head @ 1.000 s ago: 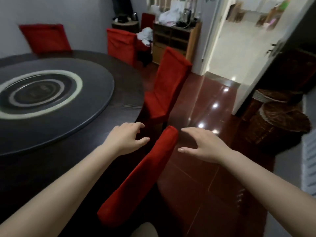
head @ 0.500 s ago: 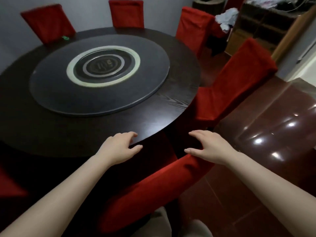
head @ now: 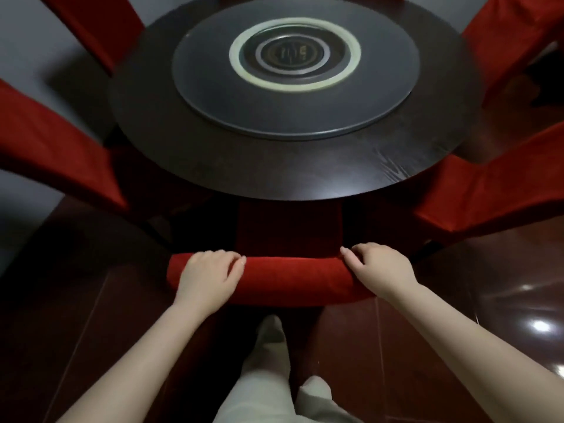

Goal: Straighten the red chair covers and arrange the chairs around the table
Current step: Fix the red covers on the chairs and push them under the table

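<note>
A chair in a red cover [head: 290, 279] stands directly in front of me, its seat tucked under the near edge of the round dark table [head: 274, 175]. My left hand [head: 207, 274] grips the left end of the chair's backrest top. My right hand [head: 381, 270] holds the right end, fingers curled over the fabric. More red-covered chairs fan out around the table: one at the left [head: 52, 141], one at the right [head: 494, 190], others at the far left [head: 91, 29] and far right [head: 512, 38].
A grey lazy Susan [head: 213, 96] with a pale ring sits in the table's middle. The floor is glossy dark red tile [head: 473, 300] with light reflections. My legs in light trousers [head: 274, 377] stand right behind the chair.
My view swung from the side to square-on behind the chair. Both hands, open and hovering before, have come down and closed on the top of the backrest.
</note>
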Motion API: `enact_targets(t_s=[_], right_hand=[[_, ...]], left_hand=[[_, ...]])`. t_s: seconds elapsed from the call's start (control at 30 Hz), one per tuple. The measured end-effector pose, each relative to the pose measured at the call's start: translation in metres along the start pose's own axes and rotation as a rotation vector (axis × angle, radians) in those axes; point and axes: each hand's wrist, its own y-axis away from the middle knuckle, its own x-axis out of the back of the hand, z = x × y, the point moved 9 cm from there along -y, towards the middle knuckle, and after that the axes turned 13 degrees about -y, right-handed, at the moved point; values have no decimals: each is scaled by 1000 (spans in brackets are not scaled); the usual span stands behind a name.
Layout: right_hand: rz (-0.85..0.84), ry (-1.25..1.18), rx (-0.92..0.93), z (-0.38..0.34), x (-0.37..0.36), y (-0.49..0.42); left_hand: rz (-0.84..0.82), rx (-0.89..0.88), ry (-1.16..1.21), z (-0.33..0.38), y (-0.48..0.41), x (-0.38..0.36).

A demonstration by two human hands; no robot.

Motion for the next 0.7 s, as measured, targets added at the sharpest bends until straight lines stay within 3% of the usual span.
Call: enact_targets(t_s=[0.13,0.37,0.7], right_hand=[[56,173,90,-13,-3,5],[152,154,105,-12,-2,4],[242,30,114,-69,-29,20]], left_hand=[[72,40,-55,-4,-2,2],[46,-41,-198,-15,-18,-16],[203,-75,-247,-80,-25,-17]])
